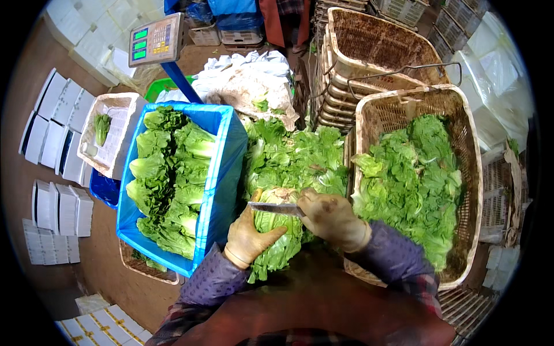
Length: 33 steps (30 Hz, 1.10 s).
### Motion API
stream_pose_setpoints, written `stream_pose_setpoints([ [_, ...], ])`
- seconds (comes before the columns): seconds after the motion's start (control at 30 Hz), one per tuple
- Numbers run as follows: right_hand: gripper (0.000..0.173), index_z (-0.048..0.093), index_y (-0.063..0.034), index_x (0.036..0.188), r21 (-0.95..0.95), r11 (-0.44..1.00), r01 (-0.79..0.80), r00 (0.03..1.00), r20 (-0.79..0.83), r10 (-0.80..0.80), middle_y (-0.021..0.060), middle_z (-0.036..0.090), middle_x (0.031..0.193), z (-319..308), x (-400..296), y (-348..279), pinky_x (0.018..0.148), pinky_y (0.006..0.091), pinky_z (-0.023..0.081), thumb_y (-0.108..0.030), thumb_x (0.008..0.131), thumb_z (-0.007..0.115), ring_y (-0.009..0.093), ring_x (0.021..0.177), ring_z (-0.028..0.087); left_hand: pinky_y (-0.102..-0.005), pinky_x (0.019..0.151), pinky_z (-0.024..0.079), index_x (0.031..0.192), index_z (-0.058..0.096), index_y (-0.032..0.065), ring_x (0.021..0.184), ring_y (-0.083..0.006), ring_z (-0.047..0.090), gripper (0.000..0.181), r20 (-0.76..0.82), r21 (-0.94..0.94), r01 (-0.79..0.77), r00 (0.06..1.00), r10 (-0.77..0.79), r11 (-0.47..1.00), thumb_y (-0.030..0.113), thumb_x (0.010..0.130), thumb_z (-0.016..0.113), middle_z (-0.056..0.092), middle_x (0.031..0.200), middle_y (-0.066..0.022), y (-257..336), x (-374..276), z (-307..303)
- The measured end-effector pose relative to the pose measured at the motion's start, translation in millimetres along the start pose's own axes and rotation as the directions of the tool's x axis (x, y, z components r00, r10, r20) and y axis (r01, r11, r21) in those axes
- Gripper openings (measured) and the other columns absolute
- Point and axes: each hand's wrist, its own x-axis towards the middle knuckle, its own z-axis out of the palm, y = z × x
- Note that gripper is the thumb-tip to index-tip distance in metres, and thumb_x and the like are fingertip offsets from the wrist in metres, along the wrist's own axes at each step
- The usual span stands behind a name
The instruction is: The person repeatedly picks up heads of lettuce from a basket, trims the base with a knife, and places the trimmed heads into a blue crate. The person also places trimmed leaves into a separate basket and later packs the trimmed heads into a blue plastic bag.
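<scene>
My gloved left hand (247, 235) grips a head of leafy lettuce (279, 235) from its left side, thumb laid across the leaves. In my gloved right hand (331, 218) is a knife (276, 208), its blade pointing left across the upper part of the head, near the browned butt end (281, 193). Whether the edge touches the lettuce I cannot tell. Beyond both hands spreads a heap of loose green leaves (298, 158). To the left, a crate lined with blue plastic (236, 142) holds rows of lettuce heads (173, 181).
On the right, a dirty plastic crate (474, 173) holds loose leaves (415, 186). Stacked crates (337, 93) with a wire handle rise behind it. A digital scale (156, 40) stands behind the blue crate. White foam boxes (54, 125) line the left floor; a person's apron (272, 21) shows at the back.
</scene>
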Motion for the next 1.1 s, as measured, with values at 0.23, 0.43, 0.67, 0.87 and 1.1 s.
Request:
stream_pose_setpoints([
  [0.23, 0.034, 0.065, -0.0011, 0.097, -0.012, 0.775, -0.632, 0.704, 0.407, 0.582, 0.0129, 0.066, 0.083, 4, -43, 36, 0.073, 0.0413, 0.055, -0.033, 0.099, 0.054, 0.027, 0.080, 0.067, -0.0366, 0.103, 0.048, 0.145, 0.040, -0.0031, 0.126, -0.0343, 0.056, 0.098, 0.060, 0.150, -0.334, 0.942, 0.329, 0.930, 0.040, 0.069, 0.087, 0.053, 0.141, -0.0216, -30, -31, -22],
  [0.43, 0.054, 0.059, -0.0014, 0.134, 0.783, 0.372, -0.499, 0.845, 0.344, 0.409, 0.0087, 0.066, 0.127, 3, -56, -23, 0.099, 0.0301, 0.047, -0.033, 0.092, 0.072, 0.018, 0.111, 0.062, -0.0287, 0.099, 0.044, 0.143, 0.044, -0.0045, 0.114, -0.0128, 0.054, 0.067, 0.620, -0.695, 0.489, 0.779, 0.095, 0.528, 0.034, 0.094, 0.070, 0.059, 0.129, -0.0104, -86, -29, 5],
  [0.67, 0.048, 0.060, 0.0022, 0.132, 0.880, -0.001, -0.475, 0.794, 0.429, 0.431, 0.0048, 0.067, 0.122, -5, -116, -8, 0.096, 0.0277, 0.046, -0.024, 0.094, 0.071, 0.011, 0.107, 0.058, -0.0330, 0.068, 0.052, 0.114, 0.071, 0.0088, 0.070, -0.0180, 0.065, 0.038, 0.787, 0.187, -0.385, 0.609, 0.097, 0.904, 0.033, 0.086, 0.076, 0.073, 0.085, -0.0086, 53, 53, -11],
  [0.87, 0.051, 0.060, 0.0041, 0.130, 0.914, 0.071, -0.398, 0.761, 0.287, 0.582, 0.0045, 0.068, 0.117, -38, -153, -1, 0.094, 0.0268, 0.046, -0.028, 0.092, 0.073, 0.011, 0.105, 0.059, -0.0414, 0.119, 0.027, 0.160, 0.004, 0.0071, 0.149, -0.0337, 0.024, 0.100, 0.524, 0.040, -0.350, 0.805, 0.279, 0.936, 0.029, 0.089, 0.071, 0.018, 0.162, -0.0252, 31, 86, 53],
  [1.1, 0.046, 0.064, -0.0023, 0.124, 0.962, 0.200, -0.184, 0.602, -0.051, 0.797, 0.0072, 0.068, 0.120, -28, -154, 48, 0.090, 0.0332, 0.054, -0.028, 0.088, 0.076, 0.017, 0.108, 0.064, -0.0387, 0.114, 0.036, 0.157, 0.027, 0.0109, 0.138, -0.0231, 0.040, 0.105, 0.547, -0.697, 0.320, 0.816, 0.186, 0.642, 0.008, 0.071, 0.088, 0.037, 0.154, -0.0093, 18, 19, 126],
])
